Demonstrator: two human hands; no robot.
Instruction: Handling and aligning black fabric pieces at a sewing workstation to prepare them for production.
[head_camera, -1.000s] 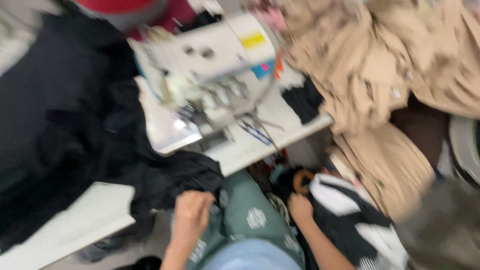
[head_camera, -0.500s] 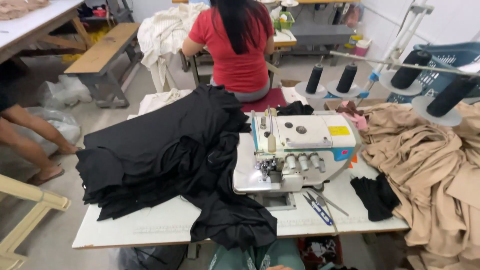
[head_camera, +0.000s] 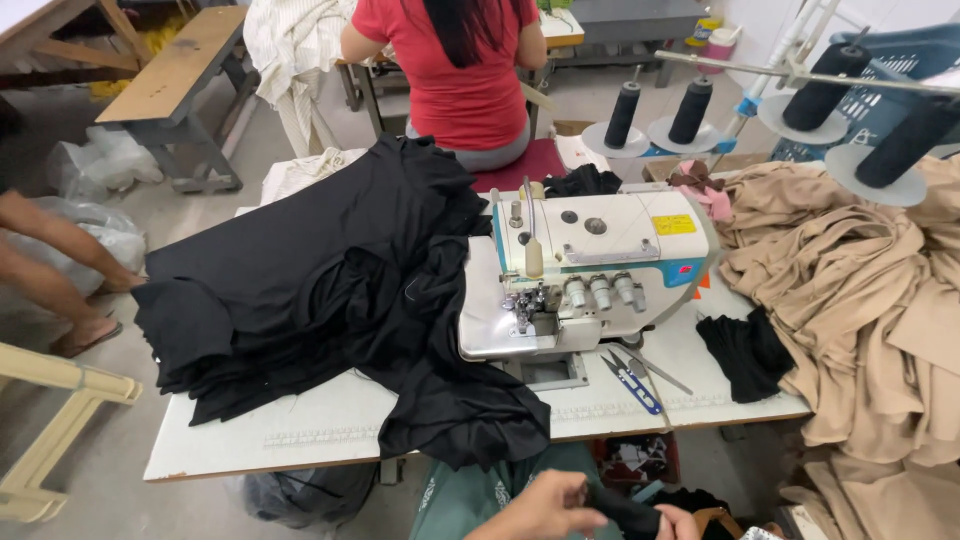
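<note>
At the frame's bottom edge, left hand (head_camera: 545, 510) and right hand (head_camera: 678, 522) pinch a small black fabric piece (head_camera: 622, 510), seemingly soft, light and limp, best gripped by an edge.

Matt black cloth (head_camera: 330, 280) drapes the smooth white bench (head_camera: 330, 425); the sewing machine (head_camera: 590, 270) is glossy plastic, the tan fabric (head_camera: 860, 300) soft.

White table (head_camera: 330, 430) mid-frame carries black fabric pile (head_camera: 320, 290) left, sewing machine (head_camera: 590, 270) centre, blue-handled scissors (head_camera: 632, 380) and small black cloth (head_camera: 745, 352) right.
</note>
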